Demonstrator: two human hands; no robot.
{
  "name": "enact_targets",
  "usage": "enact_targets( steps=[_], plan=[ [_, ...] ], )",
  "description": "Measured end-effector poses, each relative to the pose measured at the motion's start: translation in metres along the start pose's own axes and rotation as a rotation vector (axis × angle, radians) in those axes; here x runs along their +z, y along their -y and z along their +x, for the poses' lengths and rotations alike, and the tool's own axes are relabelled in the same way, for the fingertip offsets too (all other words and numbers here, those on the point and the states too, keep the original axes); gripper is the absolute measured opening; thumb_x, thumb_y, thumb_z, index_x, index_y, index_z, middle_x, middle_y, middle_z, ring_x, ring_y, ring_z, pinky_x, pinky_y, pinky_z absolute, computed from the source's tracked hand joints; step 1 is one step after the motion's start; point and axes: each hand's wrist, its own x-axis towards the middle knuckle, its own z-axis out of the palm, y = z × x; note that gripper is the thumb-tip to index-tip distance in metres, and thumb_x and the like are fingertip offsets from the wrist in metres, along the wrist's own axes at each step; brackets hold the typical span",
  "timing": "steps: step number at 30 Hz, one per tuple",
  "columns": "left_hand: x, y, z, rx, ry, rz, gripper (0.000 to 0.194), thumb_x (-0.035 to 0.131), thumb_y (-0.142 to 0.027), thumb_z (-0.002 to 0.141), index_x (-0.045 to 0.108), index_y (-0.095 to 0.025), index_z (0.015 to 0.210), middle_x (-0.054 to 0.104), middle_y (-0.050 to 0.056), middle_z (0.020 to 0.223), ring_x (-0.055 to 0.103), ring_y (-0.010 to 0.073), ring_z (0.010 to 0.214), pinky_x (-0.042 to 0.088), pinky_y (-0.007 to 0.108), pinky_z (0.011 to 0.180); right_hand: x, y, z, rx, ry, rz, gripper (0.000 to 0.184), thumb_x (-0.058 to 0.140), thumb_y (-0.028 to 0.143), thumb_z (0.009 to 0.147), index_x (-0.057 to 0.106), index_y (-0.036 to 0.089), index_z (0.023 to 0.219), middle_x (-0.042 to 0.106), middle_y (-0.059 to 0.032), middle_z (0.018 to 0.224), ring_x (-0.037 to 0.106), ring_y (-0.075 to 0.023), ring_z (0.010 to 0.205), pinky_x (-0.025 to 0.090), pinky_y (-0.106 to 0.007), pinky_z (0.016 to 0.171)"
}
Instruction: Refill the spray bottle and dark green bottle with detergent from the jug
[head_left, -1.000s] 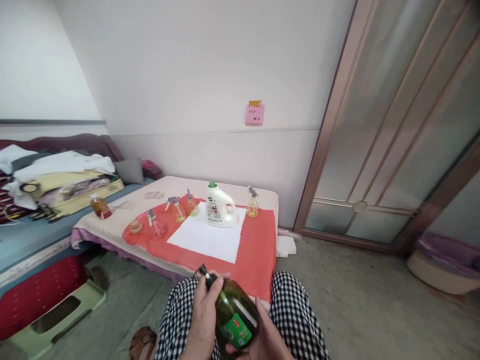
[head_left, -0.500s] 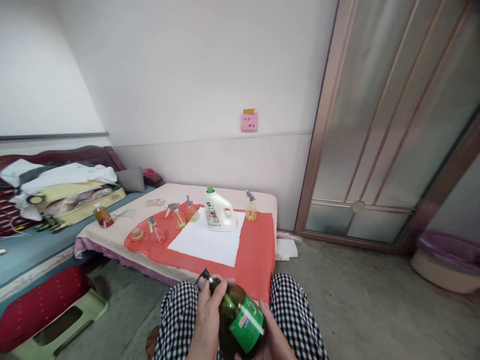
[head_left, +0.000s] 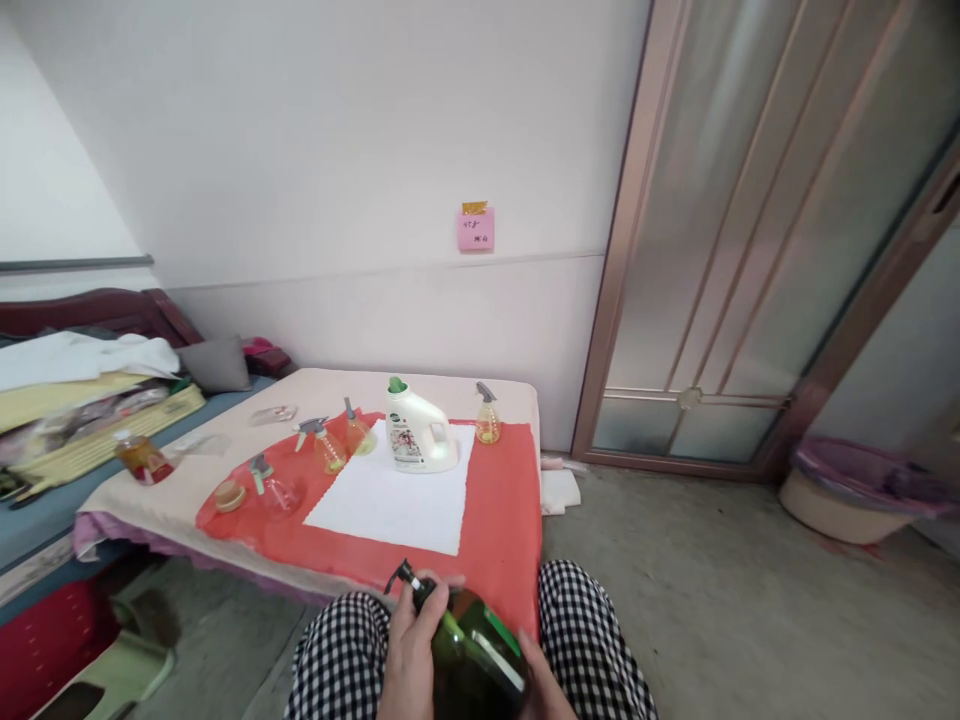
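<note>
Tilted over my lap is a dark green pump bottle [head_left: 472, 660] with a black pump head [head_left: 405, 574] that points up and left. My left hand [head_left: 414, 635] wraps round its neck. Around the lower right side of the bottle my right hand [head_left: 541, 680] is closed, its fingers partly hidden behind it. Only a sliver of the green label shows. Beyond my knees, a white jug [head_left: 420, 430] with a green cap stands on a white sheet [head_left: 397, 510]. A spray bottle [head_left: 488, 418] stands to the jug's right.
On the red cloth [head_left: 499, 530] to the left are several spray bottles [head_left: 279, 490] and a round tan lid [head_left: 229, 494]. An amber bottle [head_left: 142, 458] lies near the table's left edge. A red and green stool [head_left: 67, 640] stands lower left, a lined bin [head_left: 847, 490] far right.
The pump bottle has turned in my hands, so its green label now faces mostly away to the right. My view has shifted a little to the right.
</note>
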Motion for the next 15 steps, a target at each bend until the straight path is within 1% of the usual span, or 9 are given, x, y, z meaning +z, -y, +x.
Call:
enact_targets(
  steps=[2, 4, 6, 8, 10, 12, 13, 15],
  plan=[
    [0.004, 0.000, 0.007, -0.062, 0.018, 0.009, 0.041, 0.076, -0.048, 0.060, 0.068, -0.017, 0.086, 0.069, 0.007, 0.084, 0.066, 0.0238, 0.078, 0.049, 0.031, 0.070, -0.004, 0.000, 0.010, 0.001, -0.037, -0.036, 0.059, 0.054, 0.074, 0.071, 0.071, 0.027, 0.103, 0.071, -0.0079, 0.110, 0.055, -0.0326, 0.119, 0.041, -0.054, 0.101],
    [0.007, 0.000, 0.014, -0.104, 0.030, 0.014, 0.041, 0.077, -0.048, 0.058, 0.067, -0.017, 0.083, 0.069, 0.007, 0.083, 0.065, 0.0239, 0.078, 0.050, 0.031, 0.070, -0.008, 0.001, 0.019, -0.031, -0.085, -0.160, 0.057, 0.057, 0.076, 0.066, 0.072, 0.030, 0.098, 0.073, -0.0055, 0.104, 0.057, -0.0337, 0.116, 0.043, -0.055, 0.100],
    [0.006, 0.000, 0.024, -0.105, 0.024, 0.014, 0.041, 0.078, -0.049, 0.056, 0.066, -0.017, 0.080, 0.069, 0.007, 0.082, 0.065, 0.0238, 0.077, 0.050, 0.032, 0.070, -0.012, 0.003, 0.028, -0.034, -0.110, -0.275, 0.058, 0.059, 0.076, 0.063, 0.071, 0.034, 0.101, 0.074, -0.0045, 0.100, 0.058, -0.0365, 0.113, 0.046, -0.058, 0.094],
    [0.002, 0.001, 0.036, -0.089, 0.015, 0.022, 0.042, 0.077, -0.051, 0.056, 0.064, -0.018, 0.079, 0.070, 0.007, 0.085, 0.066, 0.0239, 0.078, 0.050, 0.032, 0.070, -0.014, 0.007, 0.035, -0.012, -0.118, -0.342, 0.062, 0.058, 0.076, 0.065, 0.067, 0.035, 0.110, 0.073, -0.0051, 0.102, 0.059, -0.0378, 0.113, 0.048, -0.060, 0.090],
    [-0.003, 0.001, 0.048, -0.061, 0.010, 0.065, 0.043, 0.075, -0.054, 0.058, 0.062, -0.019, 0.080, 0.070, 0.007, 0.090, 0.066, 0.0248, 0.082, 0.050, 0.032, 0.071, -0.015, 0.015, 0.041, 0.004, -0.129, -0.376, 0.065, 0.055, 0.075, 0.069, 0.062, 0.033, 0.118, 0.071, -0.0066, 0.108, 0.058, -0.0372, 0.114, 0.047, -0.060, 0.090],
    [-0.007, 0.002, 0.059, -0.003, 0.017, 0.169, 0.043, 0.072, -0.056, 0.061, 0.062, -0.019, 0.080, 0.071, 0.008, 0.093, 0.066, 0.0256, 0.085, 0.050, 0.032, 0.074, -0.017, 0.023, 0.048, -0.001, -0.146, -0.452, 0.068, 0.057, 0.072, 0.070, 0.060, 0.028, 0.122, 0.069, -0.0089, 0.115, 0.055, -0.0366, 0.118, 0.043, -0.057, 0.096],
    [-0.008, 0.002, 0.064, 0.046, 0.027, 0.239, 0.043, 0.071, -0.057, 0.062, 0.062, -0.019, 0.079, 0.071, 0.008, 0.093, 0.066, 0.0258, 0.086, 0.050, 0.033, 0.075, -0.018, 0.026, 0.052, -0.018, -0.158, -0.540, 0.071, 0.061, 0.071, 0.068, 0.060, 0.026, 0.123, 0.066, -0.0098, 0.120, 0.053, -0.0363, 0.121, 0.041, -0.055, 0.100],
    [-0.005, 0.005, 0.070, 0.162, 0.056, 0.379, 0.044, 0.068, -0.059, 0.064, 0.062, -0.018, 0.078, 0.072, 0.009, 0.088, 0.066, 0.0259, 0.086, 0.050, 0.033, 0.079, -0.018, 0.027, 0.061, -0.097, -0.200, -0.811, 0.074, 0.068, 0.066, 0.065, 0.058, 0.025, 0.126, 0.060, -0.0100, 0.130, 0.048, -0.0356, 0.126, 0.036, -0.051, 0.106]
  ],
)
